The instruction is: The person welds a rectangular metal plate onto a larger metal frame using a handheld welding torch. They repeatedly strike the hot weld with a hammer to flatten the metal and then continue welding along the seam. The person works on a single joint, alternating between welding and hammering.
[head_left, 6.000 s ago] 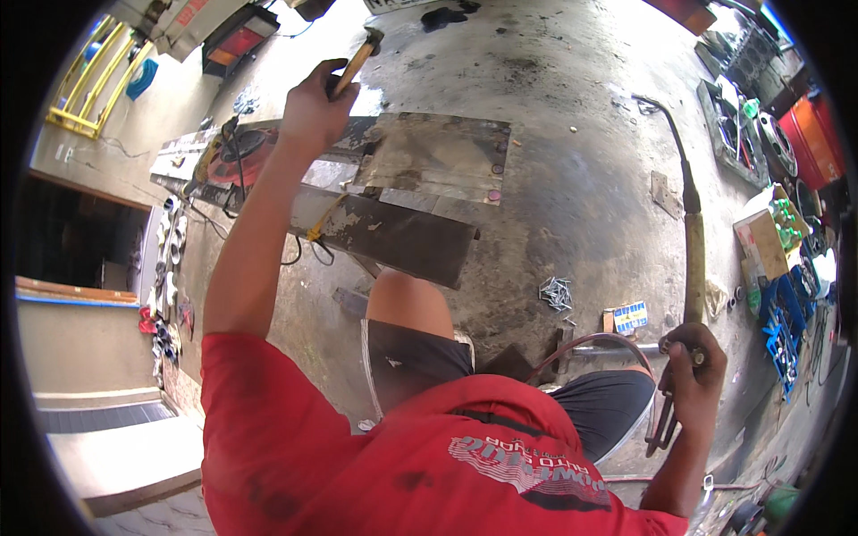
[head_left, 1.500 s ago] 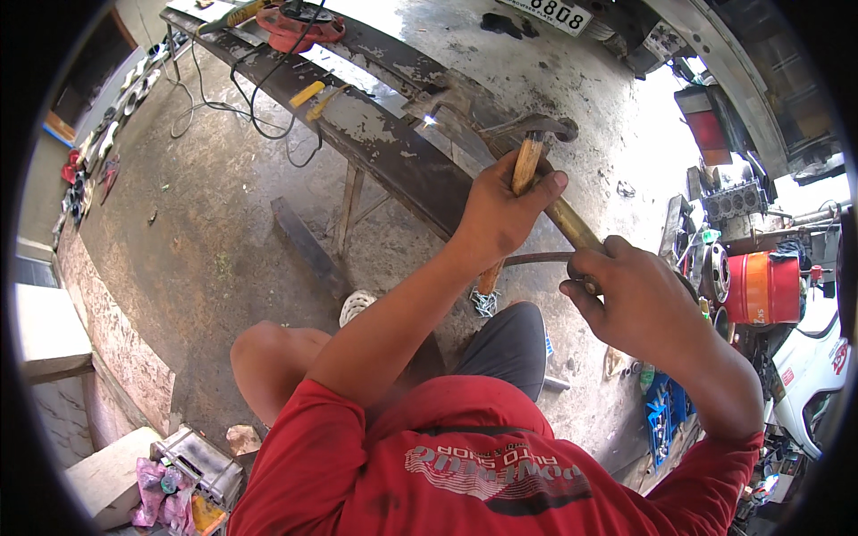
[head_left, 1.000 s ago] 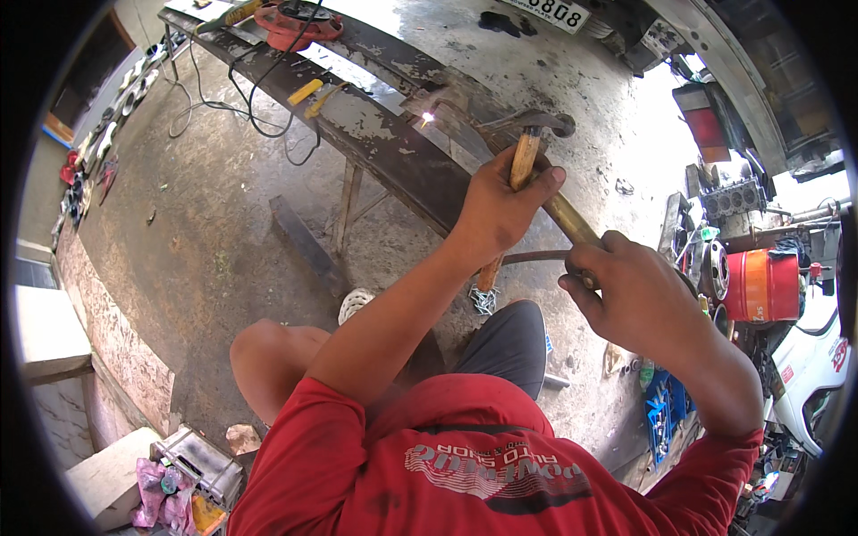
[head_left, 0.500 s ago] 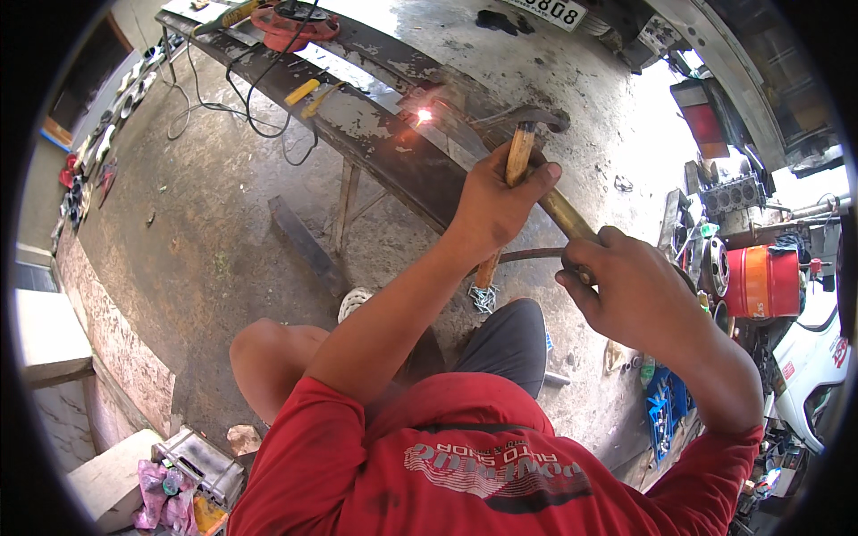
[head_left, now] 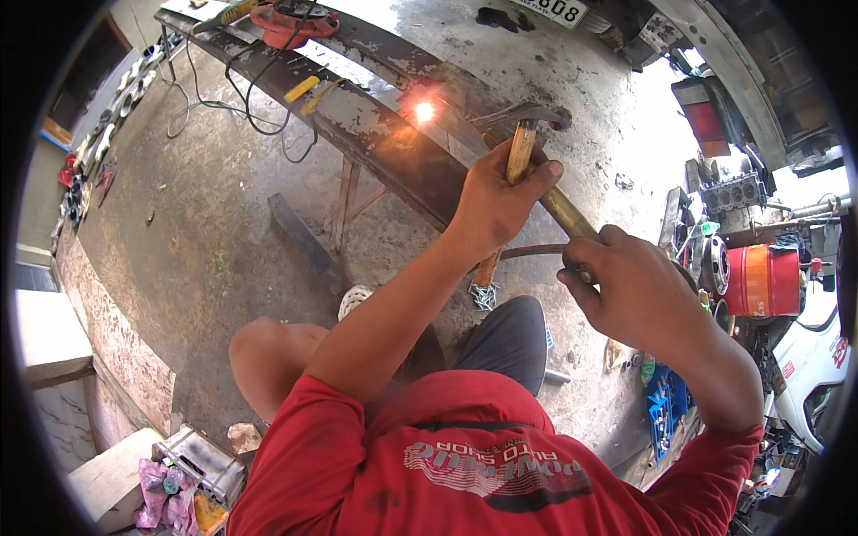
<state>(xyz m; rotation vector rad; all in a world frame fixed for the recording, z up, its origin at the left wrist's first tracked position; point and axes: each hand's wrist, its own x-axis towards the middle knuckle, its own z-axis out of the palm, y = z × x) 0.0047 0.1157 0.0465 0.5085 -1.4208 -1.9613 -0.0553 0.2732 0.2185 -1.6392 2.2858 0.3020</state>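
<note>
My left hand point(head_left: 493, 195) is shut on the wooden handle of a hammer point(head_left: 520, 154), whose dark metal head lies over the edge of a long rusty steel bench point(head_left: 384, 147). My right hand point(head_left: 630, 288) grips a brass-coloured rod-shaped tool point(head_left: 565, 211) that points up and left toward the bench, passing just under my left hand. A bright orange spark point(head_left: 424, 112) glows on the bench top, left of the hammer head. The tool's tip is hidden behind my left hand.
Black cables point(head_left: 228, 94), a red tool point(head_left: 286, 18) and yellow-handled tools point(head_left: 302, 87) lie on the bench's far end. A steel bar point(head_left: 308, 246) rests on the concrete floor. A red canister point(head_left: 760, 279) and engine parts point(head_left: 728, 192) stand at right. Stone blocks point(head_left: 49, 339) sit at left.
The spark on the bench has grown brighter and larger. Both hands have stayed nearly in place, with the hammer handle shifting only slightly.
</note>
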